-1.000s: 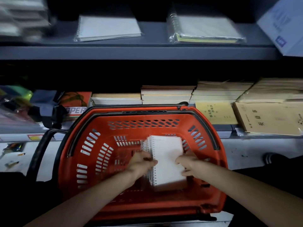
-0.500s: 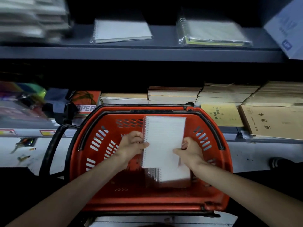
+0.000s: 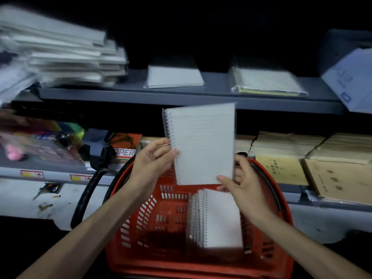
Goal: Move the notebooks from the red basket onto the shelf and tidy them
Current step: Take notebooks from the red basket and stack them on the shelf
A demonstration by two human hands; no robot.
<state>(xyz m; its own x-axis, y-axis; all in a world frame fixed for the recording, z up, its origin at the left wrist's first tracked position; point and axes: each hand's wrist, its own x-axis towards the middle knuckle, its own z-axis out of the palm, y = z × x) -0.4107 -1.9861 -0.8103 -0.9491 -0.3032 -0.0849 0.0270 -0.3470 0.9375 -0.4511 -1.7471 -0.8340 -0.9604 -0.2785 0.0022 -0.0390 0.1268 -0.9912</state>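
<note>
While the left hand (image 3: 155, 158) pinches the notebook (image 3: 201, 143) at nine o'clock, the right hand (image 3: 241, 190) grips its five o'clock corner, above the red basket (image 3: 141, 218).

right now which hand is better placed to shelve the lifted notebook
Probably left: the left hand grips the lifted notebook at its spiral edge, nearest the shelf notebook; the right hand only pinches a bottom corner.

This looks like a stationery shop or its stock area. The grey metal shelves (image 3: 181, 97) carry flat piles of the same goods: spiral notebooks (image 3: 175, 77) sealed in clear plastic, a tall pile of wrapped pads (image 3: 66, 57) at the left, and stacks of tan exercise books (image 3: 340, 178) with printed covers. A red shopping basket (image 3: 181, 264) with a black handle (image 3: 84, 198) stands in front, with more such notebooks inside.
</note>
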